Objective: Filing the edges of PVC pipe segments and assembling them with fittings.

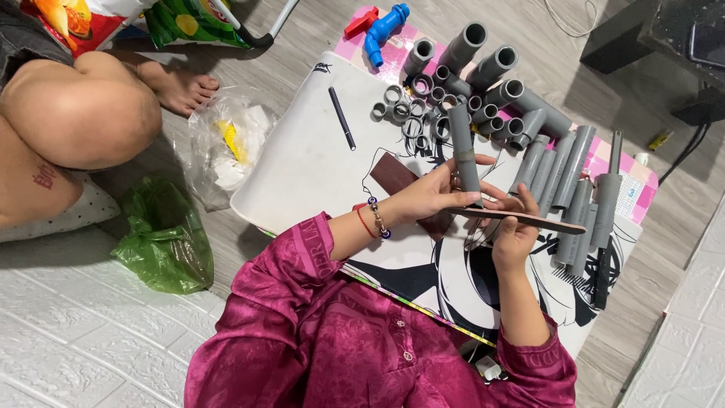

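Observation:
My left hand (pixel 427 195), with a beaded bracelet on the wrist, grips a short grey pipe piece (pixel 464 147) and holds it roughly upright above the white board (pixel 302 166). My right hand (pixel 513 230) holds a thin flat brown strip (pixel 540 220), which lies crosswise against the lower end of the pipe. Both hands meet over the middle of the board, just in front of a heap of grey pipe fittings (pixel 453 98). Under my left hand lies a dark brown rectangular sheet (pixel 391 175).
Several longer grey pipes (pixel 563 170) lie at the board's right side. A blue tap (pixel 381 30) and a black pen (pixel 341 118) are at the far end. Clear and green plastic bags (pixel 162 242) sit left, beside another person's knee and bare foot (pixel 181 87).

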